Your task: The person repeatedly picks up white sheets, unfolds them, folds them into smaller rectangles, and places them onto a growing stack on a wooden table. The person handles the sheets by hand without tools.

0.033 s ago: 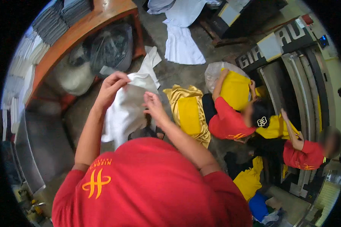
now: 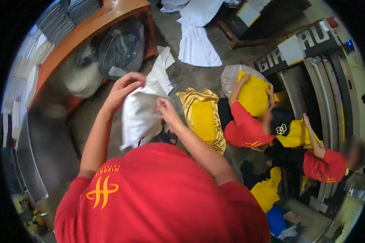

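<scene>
A white cloth [image 2: 140, 115] hangs in front of me, its upper edge raised between my two hands. My left hand [image 2: 126, 87] is closed in a pinch at its upper left corner. Lower down on the right, my right hand [image 2: 168, 112] has its thumb and fingers pressed together at the cloth's right edge. The cloth sags in a fold between them and drops toward the floor. Behind it, a second white cloth piece [image 2: 163, 69] lies on the floor. My own torso hides what is below.
To the right, a gold satin cloth [image 2: 186, 107] lies under folded yellow cloth [image 2: 203, 121]. Two co-workers in red shirts [image 2: 247, 128] handle yellow cloths beside a rack of rolls [image 2: 322, 93]. An orange-edged table [image 2: 85, 34] carries fabric stacks [image 2: 56, 20] at left; bags [image 2: 119, 48] sit beneath.
The white cloth hangs narrower, its lower left part drawn to the right. My left hand has shifted slightly right and up; my right hand has barely moved.
</scene>
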### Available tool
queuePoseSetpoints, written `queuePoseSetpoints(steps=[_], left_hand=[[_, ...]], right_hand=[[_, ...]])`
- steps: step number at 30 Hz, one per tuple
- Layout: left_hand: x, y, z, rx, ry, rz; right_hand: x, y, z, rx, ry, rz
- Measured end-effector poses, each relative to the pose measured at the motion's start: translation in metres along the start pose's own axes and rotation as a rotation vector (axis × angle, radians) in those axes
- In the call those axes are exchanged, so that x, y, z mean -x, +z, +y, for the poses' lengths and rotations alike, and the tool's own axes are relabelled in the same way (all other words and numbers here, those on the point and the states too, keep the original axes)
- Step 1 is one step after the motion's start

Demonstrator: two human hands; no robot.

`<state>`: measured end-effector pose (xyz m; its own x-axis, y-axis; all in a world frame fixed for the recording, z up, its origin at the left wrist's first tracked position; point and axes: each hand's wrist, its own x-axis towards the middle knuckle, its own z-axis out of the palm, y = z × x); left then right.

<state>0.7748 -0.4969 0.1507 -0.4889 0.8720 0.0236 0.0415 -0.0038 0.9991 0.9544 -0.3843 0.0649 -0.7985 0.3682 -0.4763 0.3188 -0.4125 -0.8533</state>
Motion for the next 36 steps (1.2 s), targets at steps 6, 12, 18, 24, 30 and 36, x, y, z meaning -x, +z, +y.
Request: queuePoseSetpoints(steps=[6,12,18,24,30,36], left_hand=[[0.068,-0.015,-0.083,-0.034,-0.476,0.018],[0.15,-0.027,-0.162,-0.03,-0.816,-0.027],[0.194,-0.018,-0.234,0.038,-1.073,0.028],[0.218,-0.009,-0.31,0.013,-1.098,0.189],[0.208,-0.004,-0.376,-0.07,-1.079,0.246],[0.196,-0.014,-0.421,-0.061,-1.057,0.258]], right_hand=[[-0.049,-0.041,0.112,0.17,0.276,-0.149],[-0.088,-0.125,0.245,0.366,0.412,0.206],[-0.101,-0.176,0.369,0.708,0.685,0.301],[-0.2,-0.178,0.442,1.002,0.386,0.14],[-0.351,-0.189,0.494,1.055,0.373,-0.05],[-0.439,-0.195,0.568,1.183,0.269,-0.199]])
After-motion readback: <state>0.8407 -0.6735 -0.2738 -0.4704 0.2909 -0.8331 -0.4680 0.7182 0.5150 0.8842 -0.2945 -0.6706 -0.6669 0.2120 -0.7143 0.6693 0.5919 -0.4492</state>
